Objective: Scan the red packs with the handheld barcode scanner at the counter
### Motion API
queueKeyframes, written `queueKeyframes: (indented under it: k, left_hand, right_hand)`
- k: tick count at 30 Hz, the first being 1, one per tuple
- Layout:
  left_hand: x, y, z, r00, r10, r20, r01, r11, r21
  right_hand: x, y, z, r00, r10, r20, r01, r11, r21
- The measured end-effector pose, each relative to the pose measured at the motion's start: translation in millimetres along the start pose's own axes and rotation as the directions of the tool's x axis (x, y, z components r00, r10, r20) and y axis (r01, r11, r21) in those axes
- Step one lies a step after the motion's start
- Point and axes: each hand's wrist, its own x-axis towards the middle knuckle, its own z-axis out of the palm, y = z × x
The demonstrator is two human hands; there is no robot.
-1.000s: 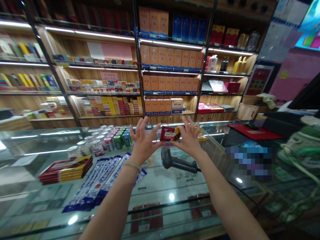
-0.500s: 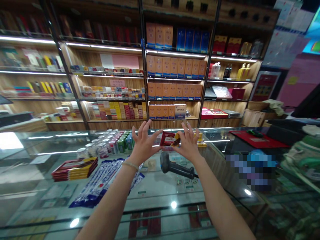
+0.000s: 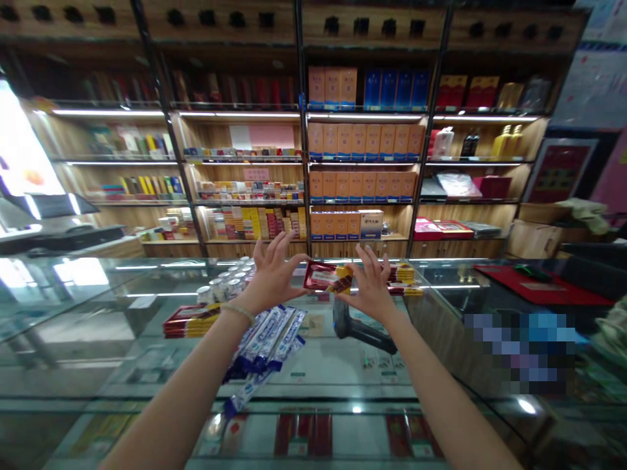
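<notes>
Left hand and right hand pinching red-and-yellow packet by its ends, other fingers pointing up, dark scanner lying nearby

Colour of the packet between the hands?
Packet: red, with yellow and brown at its right end; head view.

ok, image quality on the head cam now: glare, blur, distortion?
Head view: a white spot glares off the glass counter; the bright area at far left is blown out; goods on the upper-left shelves are dim; shelf uprights lean, like wide-angle distortion; a pixelated patch masks something at right; print on the red-and-yellow packet is too soft to read.
</notes>
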Motion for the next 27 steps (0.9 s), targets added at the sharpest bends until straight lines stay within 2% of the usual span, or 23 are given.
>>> queueKeyframes:
  k: [6, 11, 15, 19, 22, 27]
  left_hand:
    - [-23, -35, -28, 0.996, -0.051, 0.07, 0.049, 0.998, 0.03]
    - [-45, -67, -49, 0.985, -0.104, 0.136, 0.102, 0.994, 0.027]
    - [-71, -105, -69, 0.958, -0.189, 0.214, 0.186, 0.982, 0.035]
    - [-107, -149, -84, 0.908, -0.293, 0.299, 0.296, 0.954, 0.036]
    - [-135, -178, -92, 0.843, -0.393, 0.368, 0.403, 0.914, 0.052]
    - [-172, -207, -98, 0.749, -0.472, 0.465, 0.491, 0.867, 0.09]
  right_hand:
    - [21, -34, 4, 0.998, -0.065, -0.019, 0.067, 0.994, 0.083]
    - [39, -71, 11, 0.995, -0.091, 0.036, 0.085, 0.986, 0.142]
    - [55, -112, 26, 0.99, -0.092, 0.105, 0.067, 0.972, 0.226]
    - [70, -161, 46, 0.973, -0.107, 0.206, 0.037, 0.947, 0.318]
    - [77, -195, 62, 0.952, -0.128, 0.279, 0.019, 0.932, 0.362]
    - [83, -236, 86, 0.906, -0.197, 0.374, 0.028, 0.911, 0.411]
